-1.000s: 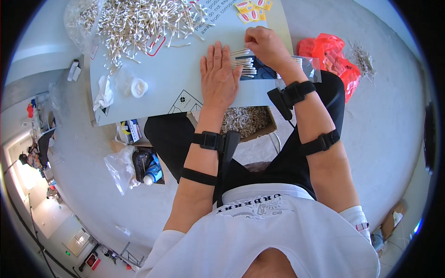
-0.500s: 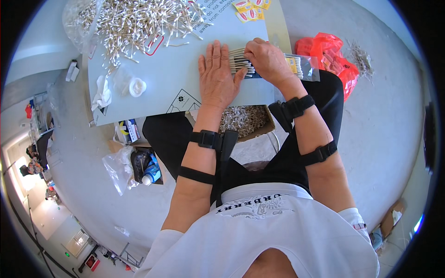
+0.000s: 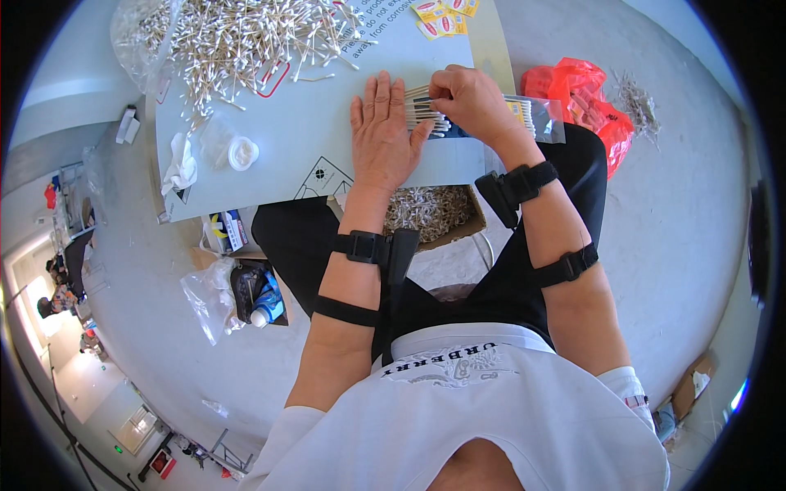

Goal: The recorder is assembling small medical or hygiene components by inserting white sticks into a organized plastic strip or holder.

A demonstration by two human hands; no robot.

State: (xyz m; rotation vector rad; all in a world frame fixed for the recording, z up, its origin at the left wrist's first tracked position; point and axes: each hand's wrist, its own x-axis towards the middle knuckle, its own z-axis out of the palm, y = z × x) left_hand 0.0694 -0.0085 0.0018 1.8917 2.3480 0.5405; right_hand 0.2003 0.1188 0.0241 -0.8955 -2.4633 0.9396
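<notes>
A row of cotton swabs [image 3: 419, 110] lies on the tabletop between my two hands. My left hand [image 3: 383, 131] rests flat at the row's left side, fingers stretched out, its thumb reaching to the swabs. Above the row's right part, my right hand [image 3: 475, 102] is closed in a pinch; whatever is between its fingertips is hidden. To the right of that hand, a clear plastic bag [image 3: 550, 119] with a yellow label and swabs inside reaches past the table edge. A big loose heap of cotton swabs [image 3: 246, 49] covers the far left.
Yellow cards [image 3: 442, 24] lie at the far edge. A small round white container [image 3: 242, 154] and a crumpled white tissue [image 3: 180, 164] sit at the left. Below the table's near edge is a box of swabs [image 3: 430, 213]. A red plastic bag [image 3: 577, 98] stands right.
My right hand has shifted slightly, and its fingertips have changed position over the swabs, leaving more of the row's near ends showing. My left hand stays in place.
</notes>
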